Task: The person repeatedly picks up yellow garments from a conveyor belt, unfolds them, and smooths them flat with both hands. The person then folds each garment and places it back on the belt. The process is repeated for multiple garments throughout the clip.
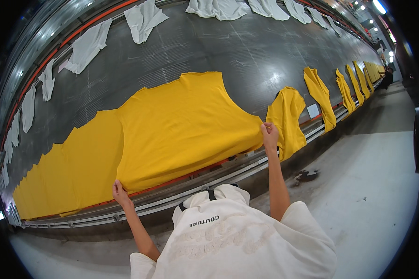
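Note:
A yellow fabric panel (181,125), cut like a garment piece with curved armhole edges, lies spread on the long dark table (181,56). Pinched in my left hand (120,191) is its near left corner, at the table's front edge. My right hand (270,134) grips its near right corner, fingers closed on the cloth. Left of this panel, more yellow panels (84,162) lie in an overlapping row. Just beyond my right hand, a crumpled yellow fabric piece (287,118) hangs over the table's edge.
Further folded yellow pieces (320,95) drape along the front edge to the right. White fabric pieces (91,46) line the far edge. A metal rail (172,204) runs along the near side, above a pale floor (363,186). Someone in dark clothes (386,78) is far right.

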Demonstrator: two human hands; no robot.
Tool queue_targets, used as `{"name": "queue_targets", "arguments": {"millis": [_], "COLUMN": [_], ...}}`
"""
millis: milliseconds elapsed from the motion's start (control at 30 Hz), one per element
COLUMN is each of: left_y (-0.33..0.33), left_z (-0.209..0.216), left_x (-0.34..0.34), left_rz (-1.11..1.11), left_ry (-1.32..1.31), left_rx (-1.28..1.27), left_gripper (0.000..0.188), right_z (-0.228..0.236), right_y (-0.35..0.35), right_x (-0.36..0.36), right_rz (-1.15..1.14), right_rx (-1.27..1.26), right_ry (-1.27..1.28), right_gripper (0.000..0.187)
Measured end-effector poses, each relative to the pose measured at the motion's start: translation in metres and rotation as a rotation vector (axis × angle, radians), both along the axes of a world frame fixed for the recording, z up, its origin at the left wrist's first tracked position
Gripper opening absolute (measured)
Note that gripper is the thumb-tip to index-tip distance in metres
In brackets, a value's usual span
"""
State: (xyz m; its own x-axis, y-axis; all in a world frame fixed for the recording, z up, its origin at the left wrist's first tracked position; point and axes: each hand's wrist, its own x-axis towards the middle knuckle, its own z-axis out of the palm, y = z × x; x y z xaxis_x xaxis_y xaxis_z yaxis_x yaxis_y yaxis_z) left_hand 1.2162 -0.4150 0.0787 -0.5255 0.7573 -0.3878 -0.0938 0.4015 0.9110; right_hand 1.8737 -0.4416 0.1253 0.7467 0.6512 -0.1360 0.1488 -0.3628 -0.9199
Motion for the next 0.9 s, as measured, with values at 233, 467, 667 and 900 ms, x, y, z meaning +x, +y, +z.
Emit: {"name": "queue_targets", "arguments": {"millis": [233,467,667,900], "left_y": [-0.007,-0.011,-0.011,-0.018], "left_z": [-0.007,-0.016,-0.030,-0.047], "left_x": [-0.003,-0.002,0.004,0.011], "left_rz": [0.034,0.046,-0.010,-0.034], "left_ry": [0.027,-0.003,0.277,0.255], "left_rx": [0.047,0.015,-0.038,-0.094], "left_gripper": [0.029,0.029,0.031,0.034], "right_z": [0.004,-0.004,-0.021,-0.055], "right_y": [-0.002,-0.006,-0.006,-0.013], "right_x": [-0.006,0.001,0.002,-0.001], "right_rz": [-0.014,-0.012,0.010,0.027], "right_rx": [-0.037,-0.035,-0.044,-0.078], "right_ry": [0.001,0.008,-0.003,0.073], "right_gripper": [0.017,0.014,0.017,0.020]}}
